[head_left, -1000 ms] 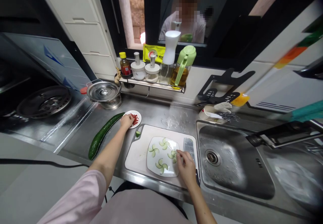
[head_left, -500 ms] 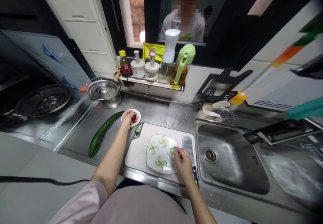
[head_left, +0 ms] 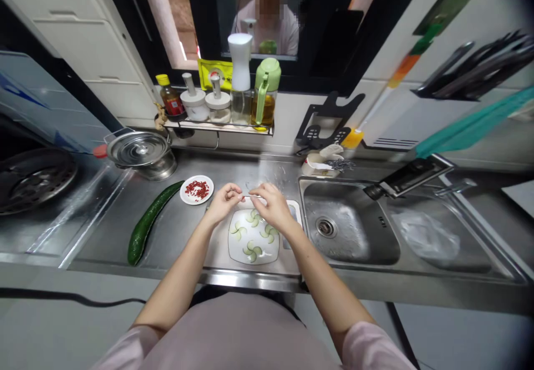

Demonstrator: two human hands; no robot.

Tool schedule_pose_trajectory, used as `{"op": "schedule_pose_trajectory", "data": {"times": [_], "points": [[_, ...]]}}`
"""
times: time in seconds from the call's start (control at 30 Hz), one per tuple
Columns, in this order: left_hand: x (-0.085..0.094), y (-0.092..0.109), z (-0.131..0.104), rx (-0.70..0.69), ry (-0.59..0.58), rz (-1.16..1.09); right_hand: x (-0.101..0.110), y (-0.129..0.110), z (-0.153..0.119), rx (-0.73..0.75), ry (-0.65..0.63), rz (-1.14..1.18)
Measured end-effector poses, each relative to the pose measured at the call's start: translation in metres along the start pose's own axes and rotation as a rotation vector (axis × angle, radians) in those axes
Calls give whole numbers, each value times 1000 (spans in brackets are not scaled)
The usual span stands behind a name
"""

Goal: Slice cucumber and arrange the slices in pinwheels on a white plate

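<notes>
My left hand (head_left: 225, 204) is raised over the far edge of the serving plate (head_left: 233, 250), pinching a tiny red goji berry (head_left: 243, 198) at its fingertips. Close beside it, my right hand (head_left: 272, 206) has its fingers stretched out and slightly apart, pointing at the berry. Thin cucumber slices (head_left: 252, 251) lie on the plate in several pinwheel shapes. Under the plate is a white cutting board (head_left: 217, 253); a knife blade (head_left: 287, 242) on it is mostly hidden by my right forearm. A small white dish (head_left: 184, 195) of red goji berries stands to the left.
A whole cucumber (head_left: 150, 222) lies on the steel counter at left, before a lidded steel pot (head_left: 142, 156). Behind, a rack (head_left: 217, 128) carries seasoning jars and an oil bottle (head_left: 265, 94). At right are the sink (head_left: 350, 231) and faucet (head_left: 411, 175).
My left hand has left the small dish and moved right, over the plate, with a berry. My right hand has risen from the plate's right side to meet it. The view has shifted.
</notes>
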State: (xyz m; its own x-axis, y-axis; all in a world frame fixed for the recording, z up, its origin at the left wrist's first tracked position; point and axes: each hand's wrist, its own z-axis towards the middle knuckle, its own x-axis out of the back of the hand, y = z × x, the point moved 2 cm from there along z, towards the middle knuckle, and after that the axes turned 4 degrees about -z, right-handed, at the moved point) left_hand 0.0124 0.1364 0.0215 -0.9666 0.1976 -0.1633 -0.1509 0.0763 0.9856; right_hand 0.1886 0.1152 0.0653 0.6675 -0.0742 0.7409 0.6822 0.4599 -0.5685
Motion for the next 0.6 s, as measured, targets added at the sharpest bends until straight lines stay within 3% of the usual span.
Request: {"op": "schedule_pose_trajectory", "data": {"times": [0.2,0.6], "points": [[-11,-4,-10,13,-121,63,-4,3,-8,45,-129,-83],[-16,-11,-18,-6,-143,109,-5,1,-20,23,-175,-51]]}}
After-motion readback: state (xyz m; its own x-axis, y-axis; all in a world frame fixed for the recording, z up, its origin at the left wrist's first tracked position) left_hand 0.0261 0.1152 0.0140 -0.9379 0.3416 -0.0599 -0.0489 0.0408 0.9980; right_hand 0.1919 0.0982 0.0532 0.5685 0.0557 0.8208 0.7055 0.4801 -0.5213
